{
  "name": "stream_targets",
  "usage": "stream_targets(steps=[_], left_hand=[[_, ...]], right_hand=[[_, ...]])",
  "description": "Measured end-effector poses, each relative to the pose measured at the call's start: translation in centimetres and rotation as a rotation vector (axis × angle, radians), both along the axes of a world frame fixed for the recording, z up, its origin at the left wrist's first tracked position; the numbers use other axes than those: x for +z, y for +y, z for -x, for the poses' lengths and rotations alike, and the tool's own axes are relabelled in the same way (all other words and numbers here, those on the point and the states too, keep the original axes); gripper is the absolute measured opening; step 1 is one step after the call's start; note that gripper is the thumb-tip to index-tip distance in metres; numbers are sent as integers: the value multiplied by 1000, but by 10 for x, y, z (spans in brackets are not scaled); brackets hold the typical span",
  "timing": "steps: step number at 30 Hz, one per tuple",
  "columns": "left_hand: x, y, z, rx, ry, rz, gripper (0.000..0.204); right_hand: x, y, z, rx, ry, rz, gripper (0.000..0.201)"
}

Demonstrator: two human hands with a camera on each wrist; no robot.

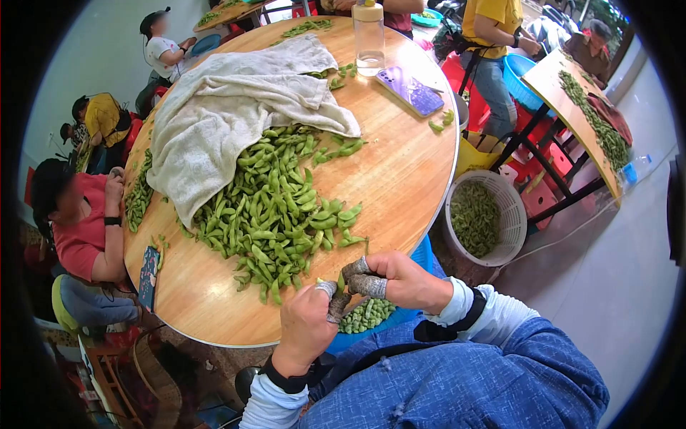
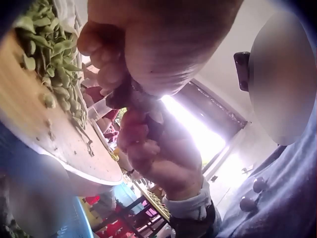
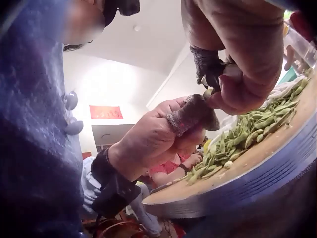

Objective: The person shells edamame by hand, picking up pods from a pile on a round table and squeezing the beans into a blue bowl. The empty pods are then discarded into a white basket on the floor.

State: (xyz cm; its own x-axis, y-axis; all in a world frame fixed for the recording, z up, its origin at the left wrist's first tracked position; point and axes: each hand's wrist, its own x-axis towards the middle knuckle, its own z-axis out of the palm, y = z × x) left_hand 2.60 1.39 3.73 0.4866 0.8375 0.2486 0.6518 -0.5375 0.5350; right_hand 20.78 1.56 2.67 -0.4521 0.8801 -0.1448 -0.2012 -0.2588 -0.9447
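At the lower centre of the head view, a single edamame pod [image 1: 341,280] is pinched between the sleeved fingertips of the left hand [image 1: 307,325] and right hand [image 1: 400,279], held over the blue basin of shelled beans [image 1: 368,314] so beans drop in. The pod pile [image 1: 275,207] lies just above, within reach.

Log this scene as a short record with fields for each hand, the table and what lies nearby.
left hand: pinches a green edamame pod with grey finger guards
right hand: pinches the same pod
table: round wooden table bearing a heap of green pods, part under a white cloth towel
nearby: white plastic basket of pods on the floor
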Motion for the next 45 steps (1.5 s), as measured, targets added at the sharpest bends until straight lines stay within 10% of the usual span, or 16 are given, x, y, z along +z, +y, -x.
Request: stream_targets(steps=[25,31,38,42,45], left_hand=[[4,-8,7,-90,321,-162,15],[-20,-4,14,-119,-89,-112,13],[-31,-17,8,122,-1196,1002,21],[-26,-15,4,191,-1271,1128,19],[-20,-9,5,159,-812,729,16]], right_hand=[[-10,-1,11,3,-157,-38,12],[-30,3,14,104,214,70,12],[-33,2,18,109,398,32,19],[-19,4,15,77,277,28,12],[-15,5,13,-2,-6,-140,10]])
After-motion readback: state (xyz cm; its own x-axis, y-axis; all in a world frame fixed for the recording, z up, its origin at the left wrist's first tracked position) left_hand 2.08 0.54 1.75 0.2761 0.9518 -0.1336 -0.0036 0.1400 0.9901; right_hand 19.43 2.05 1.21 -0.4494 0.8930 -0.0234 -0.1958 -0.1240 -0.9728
